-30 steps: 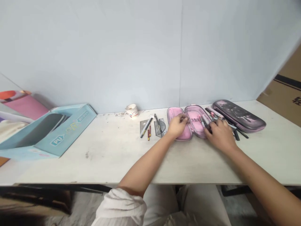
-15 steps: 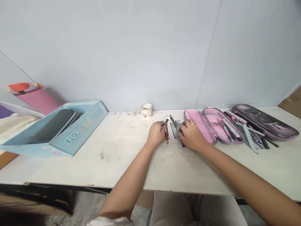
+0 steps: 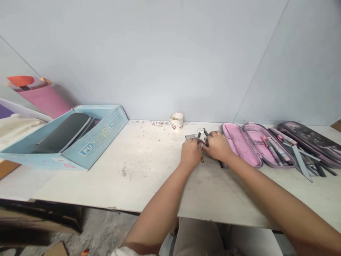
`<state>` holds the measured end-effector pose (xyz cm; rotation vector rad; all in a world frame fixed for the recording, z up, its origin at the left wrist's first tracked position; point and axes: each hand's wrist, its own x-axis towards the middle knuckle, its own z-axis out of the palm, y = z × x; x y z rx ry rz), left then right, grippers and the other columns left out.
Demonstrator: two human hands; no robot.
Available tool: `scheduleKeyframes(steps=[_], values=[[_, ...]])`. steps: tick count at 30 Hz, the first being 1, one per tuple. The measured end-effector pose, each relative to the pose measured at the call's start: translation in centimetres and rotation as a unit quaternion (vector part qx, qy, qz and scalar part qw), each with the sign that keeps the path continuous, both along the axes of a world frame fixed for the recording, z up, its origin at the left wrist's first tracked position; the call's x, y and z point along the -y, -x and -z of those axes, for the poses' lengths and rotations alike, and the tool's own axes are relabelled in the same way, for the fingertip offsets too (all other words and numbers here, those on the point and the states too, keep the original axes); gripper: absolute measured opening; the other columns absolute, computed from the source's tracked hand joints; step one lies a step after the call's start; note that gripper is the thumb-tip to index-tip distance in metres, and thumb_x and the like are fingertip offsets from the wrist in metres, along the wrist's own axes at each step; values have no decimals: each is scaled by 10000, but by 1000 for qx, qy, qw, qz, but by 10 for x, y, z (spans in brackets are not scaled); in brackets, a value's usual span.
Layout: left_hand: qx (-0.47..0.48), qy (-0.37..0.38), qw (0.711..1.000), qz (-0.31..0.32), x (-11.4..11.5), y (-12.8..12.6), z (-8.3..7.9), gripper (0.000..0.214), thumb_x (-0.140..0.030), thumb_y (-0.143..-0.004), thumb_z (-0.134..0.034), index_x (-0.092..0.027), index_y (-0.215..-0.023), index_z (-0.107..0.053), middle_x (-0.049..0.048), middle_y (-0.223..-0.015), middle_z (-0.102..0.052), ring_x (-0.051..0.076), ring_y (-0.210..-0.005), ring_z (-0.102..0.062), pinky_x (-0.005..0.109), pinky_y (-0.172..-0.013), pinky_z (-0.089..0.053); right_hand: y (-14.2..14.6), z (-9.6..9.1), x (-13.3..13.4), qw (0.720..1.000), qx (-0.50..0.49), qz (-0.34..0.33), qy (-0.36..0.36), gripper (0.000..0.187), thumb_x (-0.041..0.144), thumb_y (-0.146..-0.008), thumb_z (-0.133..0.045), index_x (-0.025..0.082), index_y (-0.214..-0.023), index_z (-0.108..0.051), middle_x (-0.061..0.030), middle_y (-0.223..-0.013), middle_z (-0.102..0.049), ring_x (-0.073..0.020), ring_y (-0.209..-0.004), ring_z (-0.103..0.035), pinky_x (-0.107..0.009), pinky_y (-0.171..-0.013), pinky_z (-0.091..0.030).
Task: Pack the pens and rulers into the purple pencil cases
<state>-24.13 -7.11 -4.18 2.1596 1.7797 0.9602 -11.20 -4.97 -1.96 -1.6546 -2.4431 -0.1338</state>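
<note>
My left hand (image 3: 191, 153) rests on the table with its fingers closed around slim red-and-black pencils (image 3: 202, 159); mostly one end shows below the fingers. Close beside it, my right hand (image 3: 218, 145) is closed too, its fingertips meeting the left ones at a dark red pencil piece (image 3: 203, 143). A black pen (image 3: 205, 132) sticks out beyond the right fingers, and its middle is hidden by that hand. Part of a grey ruler (image 3: 189, 136) lies behind the left hand. A small whitish piece (image 3: 200, 131) is at the far side of the hands.
An open pink pencil case (image 3: 239, 145) with markers (image 3: 274, 151) lies right of my hands. Beyond it are rulers (image 3: 302, 163), pens and a dark closed case (image 3: 311, 140). A paper cup (image 3: 176, 121) stands by the wall. A light blue box (image 3: 93, 145) holding a grey case (image 3: 65, 133) sits left.
My hands have come together, the right moving in toward the left until their fingertips meet over the pencils. The view has shifted, so the table's things appear displaced.
</note>
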Motion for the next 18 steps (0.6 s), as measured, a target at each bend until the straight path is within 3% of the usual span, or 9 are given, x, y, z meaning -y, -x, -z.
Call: scheduleKeyframes(steps=[2,5,8,10,13,18], values=[[109,21,994,4,-1,0,-2,195,-216,-811,-473,-148,-957,-584,75,-890,-628,180,-838,-561,305,-779,-417,-7,0,5,998,-55,-15,-28,250,322,-800,-452,128,-853,-601,-122,-926,-596,-245,-932,-485,-334,-801,-340],[283,76,955,43,-4,0,-4,224,-279,-780,-534,-150,-957,-579,30,-786,-624,133,-701,-558,255,-681,-427,-17,0,15,992,-105,-56,-48,176,277,-826,-432,152,-851,-555,-74,-839,-595,-203,-850,-505,-288,-733,-346],[364,93,923,84,-5,-2,-4,226,-333,-760,-556,-146,-876,-608,18,-748,-621,121,-681,-551,238,-658,-420,-27,0,25,990,-100,-88,-53,171,248,-855,-411,155,-913,-543,-66,-836,-595,-192,-801,-506,-281,-690,-341],[361,98,923,93,-2,-3,-4,223,-344,-763,-543,-145,-823,-624,21,-729,-630,129,-689,-562,241,-664,-419,-34,1,29,987,-88,-113,-66,195,218,-871,-391,156,-975,-544,-74,-888,-606,-198,-838,-501,-292,-723,-336],[287,102,947,97,5,-5,-5,216,-330,-781,-510,-157,-786,-639,19,-697,-645,138,-678,-574,243,-662,-417,-49,3,32,985,-68,-130,-94,223,166,-868,-383,169,-1010,-555,-69,-920,-617,-211,-893,-484,-316,-771,-318],[172,73,981,59,-4,-8,-16,244,-346,-818,-457,-167,-770,-617,21,-694,-649,143,-665,-581,240,-651,-415,-82,10,31,983,-42,-87,-156,251,83,-789,-432,155,-981,-578,-67,-895,-613,-219,-897,-465,-336,-827,-304]])
